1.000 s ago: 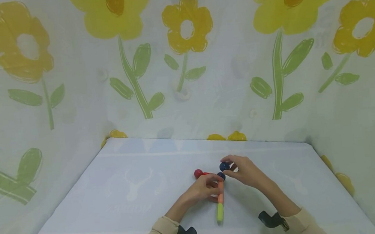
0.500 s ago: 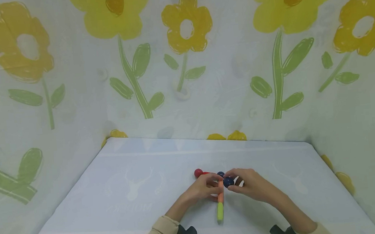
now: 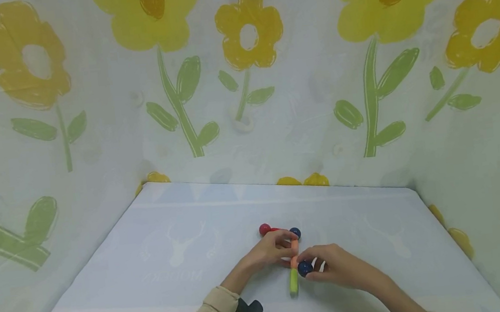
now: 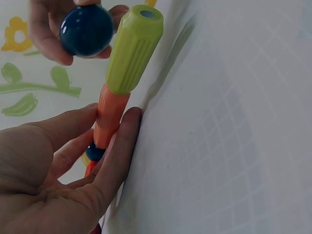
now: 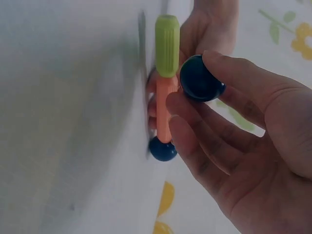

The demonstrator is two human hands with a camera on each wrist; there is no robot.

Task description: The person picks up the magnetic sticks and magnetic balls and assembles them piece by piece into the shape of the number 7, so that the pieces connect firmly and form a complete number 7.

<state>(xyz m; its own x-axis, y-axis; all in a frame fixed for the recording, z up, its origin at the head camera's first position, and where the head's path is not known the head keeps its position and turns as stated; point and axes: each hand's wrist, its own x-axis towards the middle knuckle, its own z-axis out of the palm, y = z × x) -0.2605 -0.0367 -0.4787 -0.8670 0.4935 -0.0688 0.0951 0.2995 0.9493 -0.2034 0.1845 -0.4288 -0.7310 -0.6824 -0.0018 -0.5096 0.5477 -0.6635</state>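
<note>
My left hand (image 3: 269, 249) pinches an orange magnetic-toy rod (image 4: 111, 117) between thumb and fingers, low over the table. A yellow-green ribbed rod (image 4: 135, 51) joins the orange one end to end, and its near end shows a small round metallic spot. At the far end of the orange rod sits a dark blue ball (image 3: 295, 233), from which a red rod (image 3: 278, 229) runs left to a red ball (image 3: 264, 229). Between thumb and fingertips my right hand (image 3: 342, 263) holds a second dark blue ball (image 5: 200, 79), just right of where orange meets green.
The pale table (image 3: 153, 281) has faint printed figures, and its far edge meets a flower-printed curtain (image 3: 296, 121) that also hangs at both sides. A black wrist-camera mount (image 3: 250, 310) sits on the left forearm near the tabletop.
My right hand has carried its blue ball toward me, from beside the far blue ball to near the orange-green joint. The left hand keeps its grip on the orange rod, nearly still.
</note>
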